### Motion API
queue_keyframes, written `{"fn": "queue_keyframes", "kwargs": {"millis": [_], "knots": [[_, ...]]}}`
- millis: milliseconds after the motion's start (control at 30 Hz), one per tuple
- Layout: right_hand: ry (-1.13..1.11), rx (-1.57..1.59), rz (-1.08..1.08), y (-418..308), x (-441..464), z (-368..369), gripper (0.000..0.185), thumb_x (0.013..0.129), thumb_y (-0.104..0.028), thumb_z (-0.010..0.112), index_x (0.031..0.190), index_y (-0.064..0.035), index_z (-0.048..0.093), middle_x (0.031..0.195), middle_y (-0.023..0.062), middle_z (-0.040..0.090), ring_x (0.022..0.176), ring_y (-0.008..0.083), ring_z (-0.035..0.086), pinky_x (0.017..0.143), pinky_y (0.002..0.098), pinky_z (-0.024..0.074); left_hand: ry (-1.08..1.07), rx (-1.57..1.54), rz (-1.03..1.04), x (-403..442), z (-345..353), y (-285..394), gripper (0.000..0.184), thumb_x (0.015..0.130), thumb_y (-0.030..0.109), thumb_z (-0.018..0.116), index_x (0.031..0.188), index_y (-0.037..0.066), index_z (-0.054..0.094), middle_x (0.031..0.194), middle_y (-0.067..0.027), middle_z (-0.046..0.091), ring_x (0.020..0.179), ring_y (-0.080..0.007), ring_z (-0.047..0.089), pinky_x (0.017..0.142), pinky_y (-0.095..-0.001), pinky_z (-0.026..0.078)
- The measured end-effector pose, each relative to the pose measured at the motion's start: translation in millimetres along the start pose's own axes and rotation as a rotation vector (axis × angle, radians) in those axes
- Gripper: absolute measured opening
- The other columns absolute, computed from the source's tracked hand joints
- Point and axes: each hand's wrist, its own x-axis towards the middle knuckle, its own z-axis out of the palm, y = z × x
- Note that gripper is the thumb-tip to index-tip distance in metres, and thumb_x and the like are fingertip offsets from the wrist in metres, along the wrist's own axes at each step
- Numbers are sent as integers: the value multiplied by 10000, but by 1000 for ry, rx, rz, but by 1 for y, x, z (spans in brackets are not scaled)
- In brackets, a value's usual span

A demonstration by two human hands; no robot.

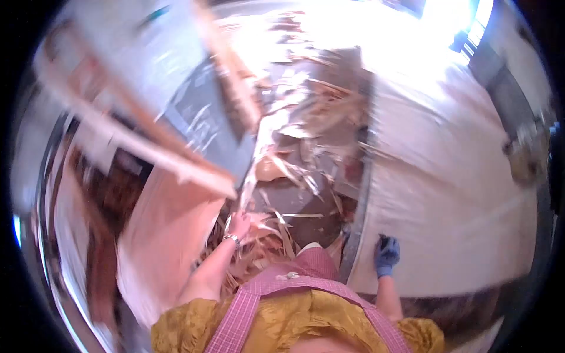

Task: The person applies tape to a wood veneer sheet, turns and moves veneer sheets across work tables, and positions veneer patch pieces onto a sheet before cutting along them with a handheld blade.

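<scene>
My left hand (238, 225), bare with a band at the wrist, is closed at the lower end of a long pale veneer strip (252, 176); motion blurs its fingers. The strip runs up and away beside a table corner. My right hand (387, 254) wears a blue glove and is closed over a pale sheet stack (447, 206) on the right. Something small and dark shows at its fingertips, too blurred to name. Loose veneer scraps (282, 229) lie around and below my left hand.
A heap of torn veneer strips (318, 112) covers the floor between the two work surfaces. To the left, a grey-topped table (218, 129) has a pale wooden edge, with a pinkish sheet (170, 235) hanging below it. Bright light comes from the far right.
</scene>
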Motion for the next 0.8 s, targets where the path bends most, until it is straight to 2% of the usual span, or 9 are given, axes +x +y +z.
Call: {"fn": "queue_keyframes", "kwargs": {"millis": [200, 333, 367, 467, 533, 567, 667, 767, 800], "knots": [[-75, -105, 178, 14, -6, 11, 136, 781, -227, 673, 815, -124, 591, 819, 104, 603, 776, 315, 597, 656, 436, 486, -253, 16, 906, 139, 109, 296, 550, 917, 339, 566, 1369, 52, 442, 1360, -214, 463, 1260, -344, 454, 1028, -430, 393], [-122, -104, 282, 12, -4, 11, 192, 746, -270, 722, 840, -148, 608, 807, 87, 604, 749, 295, 611, 647, 429, 496, -146, 179, 1138, 152, 174, 430, 728, 877, 386, 614, 1463, 67, 322, 1440, -197, 382, 1334, -312, 374, 1100, -476, 286], [-159, -106, 342, 9, 4, 10, 182, 751, -252, 720, 855, -142, 618, 818, 86, 614, 759, 290, 618, 649, 423, 500, -37, 174, 1178, 161, 194, 446, 599, 863, 392, 623, 1340, 57, 482, 1366, -180, 482, 1280, -301, 440, 1077, -501, 283], [15, 70, 457, -13, 41, 12, 150, 790, -183, 692, 916, -117, 646, 877, 91, 648, 783, 291, 638, 653, 393, 512, -442, 496, 1181, 180, 196, 487, 385, 850, 390, 633, 1058, 66, 639, 1191, -154, 625, 1129, -293, 565, 1006, -495, 351], [132, 213, 625, -43, 69, 43, 162, 856, -99, 632, 1014, -68, 653, 996, 92, 685, 782, 262, 671, 659, 358, 519, -543, 434, 1286, 164, 180, 491, 323, 842, 391, 642, 732, 89, 611, 898, -94, 694, 917, -312, 636, 891, -487, 418], [49, 789, 1024, -64, 87, 55, 216, 951, -196, 564, 1111, -69, 634, 1051, 99, 688, 746, 232, 673, 649, 348, 522, -764, 375, 1243, 155, 164, 492, 341, 844, 404, 638, 735, 82, 629, 885, -102, 696, 901, -328, 643, 882, -484, 428], [362, 1816, 1322, -137, 189, 63, 583, 992, -558, 342, 1377, -130, 434, 1148, 167, 656, 931, 264, 659, 681, 387, 540, -1402, 475, 1247, 146, 100, 545, 403, 855, 446, 627, 947, 56, 675, 1031, -156, 679, 1026, -358, 614, 918, -478, 430], [721, 2091, 1248, -156, 210, 104, 506, 999, -481, 410, 1374, -141, 428, 1044, 154, 667, 860, 275, 660, 670, 406, 551, -933, 308, 1821, 231, 143, 597, 520, 834, 473, 640, 1173, 79, 615, 1208, -187, 592, 1095, -351, 575, 934, -452, 451], [793, 2103, 1159, -148, 191, 134, 492, 998, -466, 425, 1375, -149, 426, 1009, 148, 666, 830, 280, 660, 665, 414, 556, -985, 431, 1707, 273, 173, 637, 648, 819, 489, 656, 1284, 58, 522, 1356, -203, 485, 1184, -355, 516, 973, -465, 431]]}}
